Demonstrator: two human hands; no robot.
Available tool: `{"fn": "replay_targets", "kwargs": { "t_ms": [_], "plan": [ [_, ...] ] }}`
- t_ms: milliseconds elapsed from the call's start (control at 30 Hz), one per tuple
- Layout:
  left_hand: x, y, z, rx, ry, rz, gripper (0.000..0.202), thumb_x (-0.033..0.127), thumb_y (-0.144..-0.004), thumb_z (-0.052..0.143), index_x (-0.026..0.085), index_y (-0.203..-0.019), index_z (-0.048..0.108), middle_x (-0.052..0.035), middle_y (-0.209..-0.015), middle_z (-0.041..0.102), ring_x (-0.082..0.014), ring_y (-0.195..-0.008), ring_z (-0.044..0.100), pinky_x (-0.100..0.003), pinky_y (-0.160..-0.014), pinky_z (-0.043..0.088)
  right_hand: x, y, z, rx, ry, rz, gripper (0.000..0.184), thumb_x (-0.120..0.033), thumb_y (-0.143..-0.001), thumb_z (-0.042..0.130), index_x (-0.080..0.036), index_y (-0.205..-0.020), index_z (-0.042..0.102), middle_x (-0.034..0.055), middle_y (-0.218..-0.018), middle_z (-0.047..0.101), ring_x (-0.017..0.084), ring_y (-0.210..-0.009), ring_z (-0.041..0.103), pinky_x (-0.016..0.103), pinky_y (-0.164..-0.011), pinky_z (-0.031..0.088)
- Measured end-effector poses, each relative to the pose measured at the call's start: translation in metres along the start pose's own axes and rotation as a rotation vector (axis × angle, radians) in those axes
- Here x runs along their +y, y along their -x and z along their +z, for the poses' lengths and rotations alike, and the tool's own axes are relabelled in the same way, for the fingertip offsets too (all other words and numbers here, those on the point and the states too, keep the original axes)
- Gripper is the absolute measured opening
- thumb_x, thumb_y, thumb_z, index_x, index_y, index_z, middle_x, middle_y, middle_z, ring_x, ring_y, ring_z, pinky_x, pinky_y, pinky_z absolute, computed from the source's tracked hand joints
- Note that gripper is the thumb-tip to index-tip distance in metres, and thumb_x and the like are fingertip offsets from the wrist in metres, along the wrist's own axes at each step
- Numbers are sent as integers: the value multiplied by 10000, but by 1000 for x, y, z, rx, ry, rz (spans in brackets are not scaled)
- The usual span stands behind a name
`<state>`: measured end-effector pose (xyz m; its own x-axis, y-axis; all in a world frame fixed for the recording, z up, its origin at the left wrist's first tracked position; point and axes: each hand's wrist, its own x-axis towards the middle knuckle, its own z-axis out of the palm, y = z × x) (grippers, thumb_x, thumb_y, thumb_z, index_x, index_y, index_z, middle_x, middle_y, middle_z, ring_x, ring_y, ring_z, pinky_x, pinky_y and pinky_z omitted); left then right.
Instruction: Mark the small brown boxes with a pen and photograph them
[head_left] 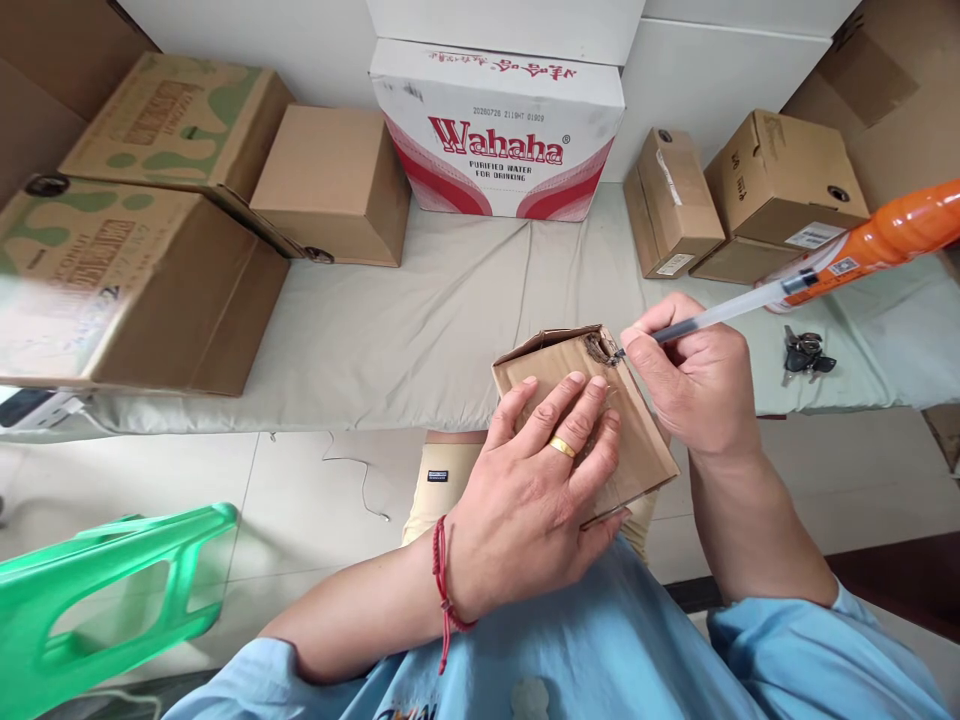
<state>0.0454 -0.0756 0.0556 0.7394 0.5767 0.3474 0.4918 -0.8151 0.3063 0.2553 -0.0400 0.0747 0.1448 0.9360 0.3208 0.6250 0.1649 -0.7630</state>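
Note:
A small brown cardboard box [636,462] is tilted over my lap at the table's front edge. My left hand [551,470] holds it, fingers laid across its upper face and thumb at the near edge. A gel pen [712,316] with a translucent barrel is pinched in my right hand [694,375]. Its tip meets the box's far right corner, beside a dark scribbled patch [600,348]. Part of the box is hidden under my left hand.
Cardboard boxes [322,165] stand at the left, with more boxes [780,180] at the right. A white-and-red Wahaha carton [502,140] is at the back. Keys [804,352] lie near an orange bottle [892,235]. A green plastic stool [150,570] stands on the floor.

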Motion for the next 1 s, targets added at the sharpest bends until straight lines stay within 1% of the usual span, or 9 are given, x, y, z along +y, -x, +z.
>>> {"fn": "replay_targets", "kwargs": {
  "t_ms": [100,233,433,600,700,767,900,933,1000],
  "plan": [
    [0,0,0,-3,-3,-3,649,535,-1013,611,93,-1488,620,-211,-1678,537,-403,-1569,485,-590,-1301,254,0,3,-1,24,-20,-30,230,-257,-982,689,-246,-765,615,-15,-676,568,133,-607,510,264,-547,403],
    [-1,-1,0,-3,10,-8,650,534,-1010,616,103,-1497,616,-207,-1675,542,-401,-1575,483,-587,-1306,263,0,4,-2,-32,-15,-24,238,-290,-977,696,-237,-762,610,-29,-667,568,125,-598,509,254,-534,402],
    [-1,-1,-1,2,25,-4,639,516,-1008,632,85,-1479,624,-221,-1665,549,-405,-1566,495,-586,-1312,255,2,3,-3,100,-28,-63,250,-368,-995,725,-251,-792,639,-16,-676,588,136,-575,499,275,-527,422],
    [-2,0,0,1,35,-8,642,530,-1021,629,91,-1490,626,-207,-1689,525,-390,-1586,472,-577,-1345,228,18,6,1,195,-216,-5,230,-463,-1031,704,-239,-982,679,-31,-745,632,107,-533,479,257,-528,420],
    [-15,7,-7,-13,87,8,663,565,-1038,631,131,-1539,607,-171,-1693,533,-364,-1612,443,-552,-1378,216,38,11,0,231,-153,21,234,-458,-1063,651,-237,-1128,692,-14,-826,694,106,-550,516,252,-556,438],
    [-30,18,-17,-20,124,-13,685,562,-1023,679,189,-1589,580,-146,-1695,538,-376,-1640,395,-568,-1388,220,58,15,-1,147,15,24,223,-424,-1064,631,-231,-1142,710,13,-873,735,140,-661,622,272,-660,506],
    [-67,55,-47,-30,201,-164,686,395,-978,761,405,-1629,544,-51,-1796,392,-431,-1692,261,-657,-1336,326,105,23,0,-249,366,90,208,-246,-1004,585,-215,-1100,767,93,-1039,808,231,-914,733,351,-851,561],
    [-76,67,-55,-29,235,-193,697,363,-969,756,461,-1623,537,-22,-1800,384,-437,-1690,267,-665,-1312,367,115,25,2,-319,423,129,251,-191,-977,568,-208,-1115,777,108,-1079,813,244,-942,741,362,-869,564],
    [-91,89,-67,-35,319,-315,712,345,-941,750,538,-1593,540,20,-1786,407,-442,-1667,326,-654,-1252,455,133,26,9,-381,494,197,360,-107,-930,529,-191,-1171,783,126,-1122,815,264,-982,751,380,-901,570]
  ]
}}
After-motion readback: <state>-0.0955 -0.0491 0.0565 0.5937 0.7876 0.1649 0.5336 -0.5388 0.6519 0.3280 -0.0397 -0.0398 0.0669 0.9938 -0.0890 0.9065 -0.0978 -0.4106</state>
